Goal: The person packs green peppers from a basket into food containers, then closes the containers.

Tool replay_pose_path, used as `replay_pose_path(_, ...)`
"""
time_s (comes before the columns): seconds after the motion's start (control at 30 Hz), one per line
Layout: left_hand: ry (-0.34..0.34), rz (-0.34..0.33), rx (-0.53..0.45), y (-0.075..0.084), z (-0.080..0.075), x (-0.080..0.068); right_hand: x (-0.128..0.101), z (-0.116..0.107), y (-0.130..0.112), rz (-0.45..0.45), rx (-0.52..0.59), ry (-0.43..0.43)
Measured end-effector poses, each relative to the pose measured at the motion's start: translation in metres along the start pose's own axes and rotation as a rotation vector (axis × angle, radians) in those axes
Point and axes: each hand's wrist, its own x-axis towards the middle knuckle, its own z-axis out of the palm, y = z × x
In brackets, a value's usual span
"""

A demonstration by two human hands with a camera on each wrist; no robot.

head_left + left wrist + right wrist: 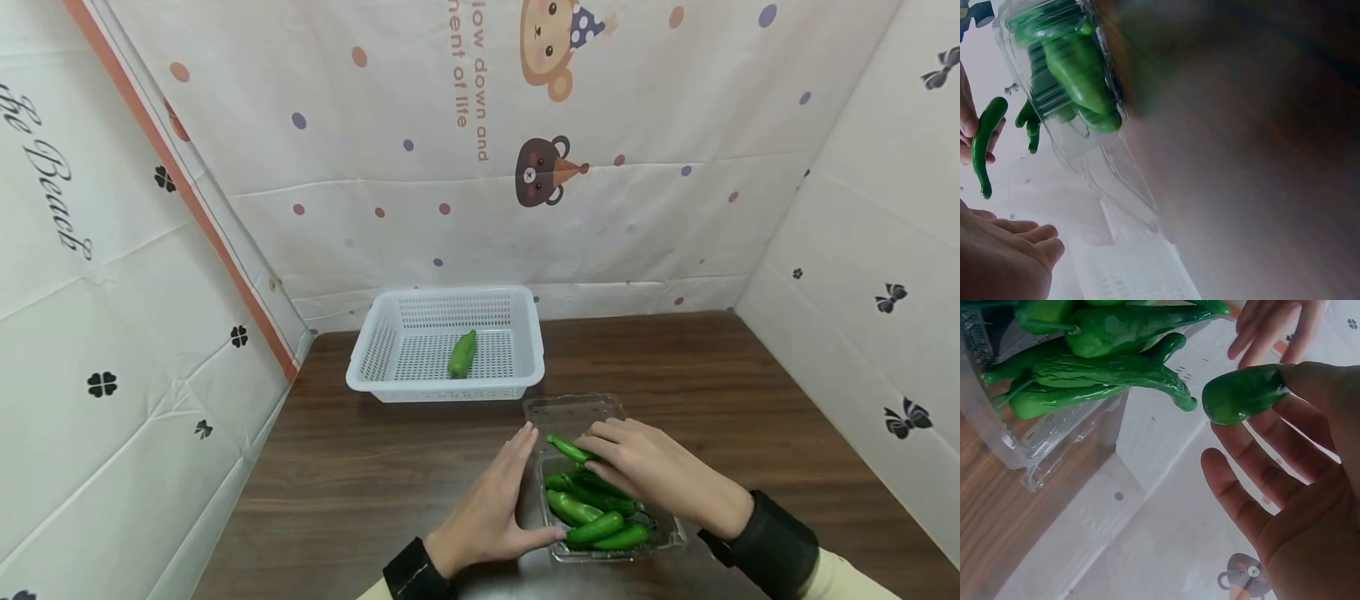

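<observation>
Green pepper (572, 450) pinched in right grip (637, 467), left grip (495, 508) flat against clear tray (570, 410), white basket (517, 379) beyond.

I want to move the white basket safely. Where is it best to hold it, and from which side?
Probably the basket is best held by its long rims, from left and right: the flared lip gives fingers a hold, and the one pepper inside stays level.

This looks like a small staged booth rather than a lived-in room — printed cloth sheets (525, 167) with cartoon bears, dots and lettering hang on three sides of a dark wooden table (337, 483). On the table sit only a white basket (375, 333) and, nearer, a clear tray (577, 408) of peppers.
</observation>
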Motion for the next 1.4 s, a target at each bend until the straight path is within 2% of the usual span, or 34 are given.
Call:
replay_pose_path(0.33,-0.057,0.011,0.023,0.004,0.002,0.0,-0.01,-0.002,-0.007,-0.02,0.026,-0.006)
replay_pose_path(0.63,-0.094,0.001,0.066,0.006,0.004,-0.001,-0.015,0.007,-0.013,-0.049,0.038,-0.065)
replay_pose_path(0.83,-0.132,0.024,0.14,0.005,0.008,-0.002,-0.016,0.011,-0.016,-0.048,0.034,-0.127)
replay_pose_path(1.0,-0.135,0.05,0.168,0.006,0.01,-0.002,-0.016,0.016,-0.018,-0.059,0.012,-0.149)
replay_pose_path(1.17,-0.153,0.052,0.173,0.006,0.011,-0.002,-0.018,0.021,-0.019,-0.053,0.016,-0.123)
replay_pose_path(1.4,-0.187,0.024,0.126,0.004,0.012,-0.002,-0.021,0.025,-0.019,-0.05,0.047,-0.122)
